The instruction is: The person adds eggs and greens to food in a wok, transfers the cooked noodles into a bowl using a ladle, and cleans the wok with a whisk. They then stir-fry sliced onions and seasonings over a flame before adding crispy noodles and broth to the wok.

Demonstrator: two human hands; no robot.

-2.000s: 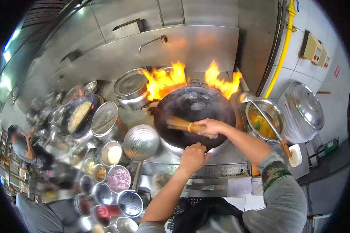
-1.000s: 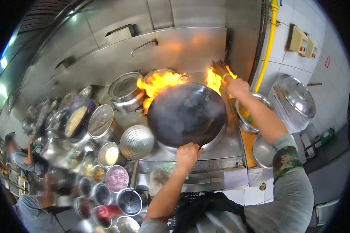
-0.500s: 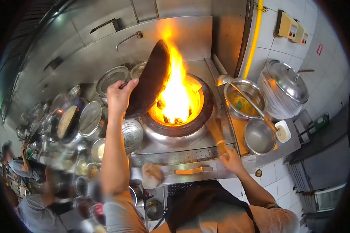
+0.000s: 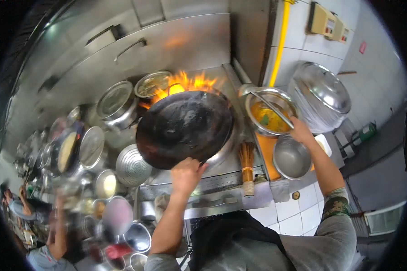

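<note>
My left hand is closed round the handle at the near edge of a dark wok. The wok sits over the burner, tilted a little, and nothing shows inside it. Flames rise behind its far rim. My right hand is wrapped round the handle of a ladle. The ladle's bowl rests at the far left rim of a steel bowl holding orange-yellow liquid with a green leaf. A bamboo wok brush lies on the stove's right side, its bristles pointing away from me.
An empty-looking steel bowl and a white dish stand at right. Behind them is a large lidded pot. A perforated strainer and several pots are at left. A faucet juts from the back wall. Co-workers stand far left.
The wok has come down from its steep tilt and now covers the burner; the tall flame is smaller. My right hand has let go of the brush and taken the ladle.
</note>
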